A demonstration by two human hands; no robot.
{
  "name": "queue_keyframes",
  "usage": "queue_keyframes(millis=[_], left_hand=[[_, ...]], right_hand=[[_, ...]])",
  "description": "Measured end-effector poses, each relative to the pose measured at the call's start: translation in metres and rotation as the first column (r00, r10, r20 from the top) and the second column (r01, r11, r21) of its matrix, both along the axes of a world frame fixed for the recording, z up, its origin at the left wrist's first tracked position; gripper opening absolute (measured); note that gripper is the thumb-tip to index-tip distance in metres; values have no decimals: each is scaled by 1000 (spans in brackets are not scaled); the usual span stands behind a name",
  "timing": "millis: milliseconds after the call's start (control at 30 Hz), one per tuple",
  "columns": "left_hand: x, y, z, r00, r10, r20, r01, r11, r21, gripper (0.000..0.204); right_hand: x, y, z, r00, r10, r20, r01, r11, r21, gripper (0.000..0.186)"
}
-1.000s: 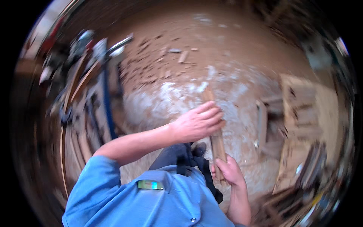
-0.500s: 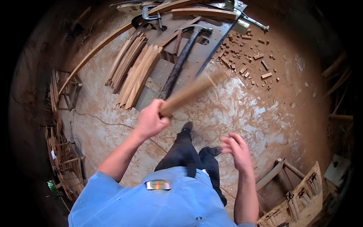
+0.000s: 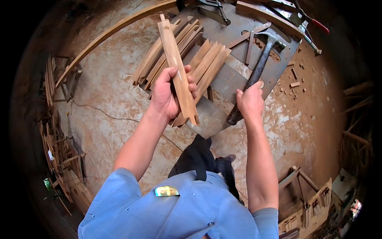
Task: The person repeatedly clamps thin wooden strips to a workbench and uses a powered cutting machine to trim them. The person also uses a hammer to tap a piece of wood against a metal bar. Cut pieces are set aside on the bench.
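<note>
My left hand (image 3: 169, 89) is wrapped round a wooden slat (image 3: 178, 65), held at a slant above the metal workbench. The slat has a narrow tenon at its far end and a notch at the near end. My right hand (image 3: 251, 101) is closed round the dark handle of a claw hammer (image 3: 260, 67), whose head points away at the bench's far right. Between and beyond my hands, several loose slats (image 3: 209, 65) lie side by side on the metal workbench (image 3: 227, 81). A second group of curved slats (image 3: 159, 55) rests to their left.
A long curved wooden strip (image 3: 107, 40) sweeps along the far left. Clamps (image 3: 217, 10) and a thick curved piece (image 3: 270, 18) sit at the bench's far edge. Small wood offcuts (image 3: 295, 84) litter the floor at right. Tools line a wooden rack (image 3: 308, 211) at lower right.
My left hand has turned the slat upright, its tenon end now pointing away. My right hand has moved forward from beside my body and grasped the hammer. The view has shifted nearer the bench.
</note>
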State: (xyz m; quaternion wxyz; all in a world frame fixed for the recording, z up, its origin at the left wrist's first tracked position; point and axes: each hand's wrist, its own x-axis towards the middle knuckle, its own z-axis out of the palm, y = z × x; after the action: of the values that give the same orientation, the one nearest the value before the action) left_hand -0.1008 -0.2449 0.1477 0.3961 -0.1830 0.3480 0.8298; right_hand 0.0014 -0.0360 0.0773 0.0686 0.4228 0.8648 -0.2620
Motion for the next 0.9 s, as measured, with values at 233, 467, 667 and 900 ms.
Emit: queue_keyframes(millis=[233, 467, 667, 900], left_hand=[[-33, 13, -8, 998, -31, 56, 28, 998, 54, 37], [-15, 66, 4, 975, -146, -169, 135, 988, -74, 38], [65, 120, 10, 836, -292, -464, 305, 951, -49, 44], [178, 126, -3, 340, -536, -773, 793, 605, -70, 44]], right_hand=[[39, 47, -31, 833, -497, -240, 237, 715, -658, 31], [132, 29, 35, 778, -510, -366, 353, 838, -417, 28], [301, -58, 40, 472, -746, -470, 444, 662, -604, 22], [447, -193, 51, 357, -908, -217, 874, 407, -266, 43]])
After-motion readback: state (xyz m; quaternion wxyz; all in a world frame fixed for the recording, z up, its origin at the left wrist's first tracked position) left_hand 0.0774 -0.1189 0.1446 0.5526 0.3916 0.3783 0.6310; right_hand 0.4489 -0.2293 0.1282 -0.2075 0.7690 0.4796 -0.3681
